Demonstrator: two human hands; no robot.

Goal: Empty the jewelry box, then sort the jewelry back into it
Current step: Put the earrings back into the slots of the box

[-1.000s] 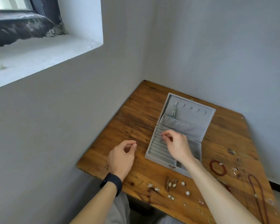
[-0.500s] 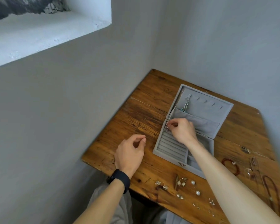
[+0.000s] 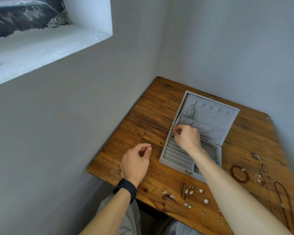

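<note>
Under the right hand's (image 3: 187, 139) fingertips, a small dark piece (image 3: 172, 136) sits at the far end of the ring rolls (image 3: 174, 153) in the jewelry box (image 3: 215, 116). The hand pinches it between thumb and forefinger, having moved there from the middle rows. Sorting looks barely begun, since earrings (image 3: 188, 190) lie loose beside the right forearm. Left of the box, the left hand (image 3: 134, 162) rests curled on the table (image 3: 151, 119); whether it pinches anything I cannot tell. The forearm hides the box's right compartments.
</note>
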